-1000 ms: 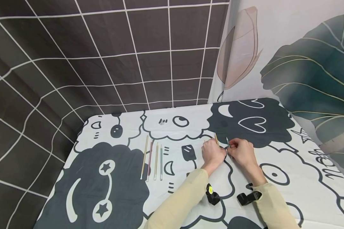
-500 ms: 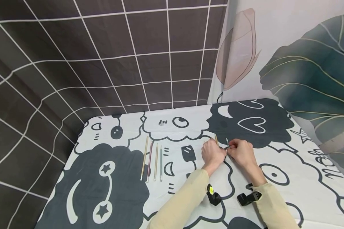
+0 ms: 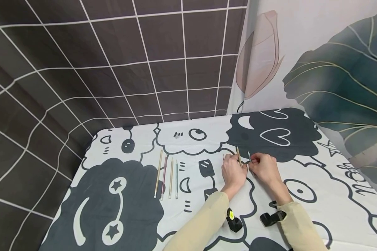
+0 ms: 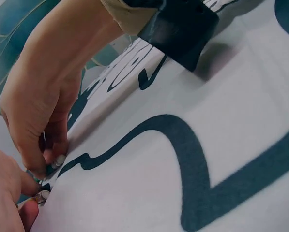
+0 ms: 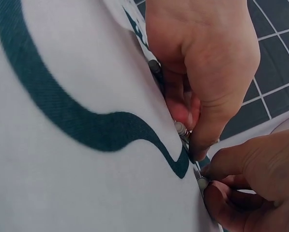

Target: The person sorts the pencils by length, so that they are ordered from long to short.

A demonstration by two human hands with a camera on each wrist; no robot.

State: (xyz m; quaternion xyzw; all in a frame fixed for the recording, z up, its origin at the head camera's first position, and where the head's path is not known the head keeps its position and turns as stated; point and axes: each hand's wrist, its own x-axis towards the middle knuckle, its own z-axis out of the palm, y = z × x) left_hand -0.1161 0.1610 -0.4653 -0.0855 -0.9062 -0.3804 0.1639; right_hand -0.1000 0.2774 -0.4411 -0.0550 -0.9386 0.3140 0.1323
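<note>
My left hand (image 3: 234, 172) bends over the white patterned cloth, its thumb and fingers on a yellow pencil (image 3: 238, 156). Close on its right, my right hand (image 3: 265, 169) pinches a teal pencil (image 3: 249, 156) between thumb and fingertips. In the left wrist view the pale rear end of the teal pencil (image 4: 60, 160) sticks out under the right fingers. The right wrist view shows the rear end of the yellow pencil (image 5: 182, 128) by the left thumb. Another dark pencil end (image 5: 155, 66) shows beneath the left hand, which hides most of it.
To the left, several pencils lie side by side: a yellow one (image 3: 158, 173), a dark red one (image 3: 164, 177), a second yellow one (image 3: 171, 177) and a teal one (image 3: 177, 179). The cloth (image 3: 204, 139) meets a dark gridded curtain (image 3: 169, 73) at the back.
My left hand has shifted slightly downward and its fingers have moved, so more of the yellow pencil shows. The right hand stays nearly still on the teal pencil.
</note>
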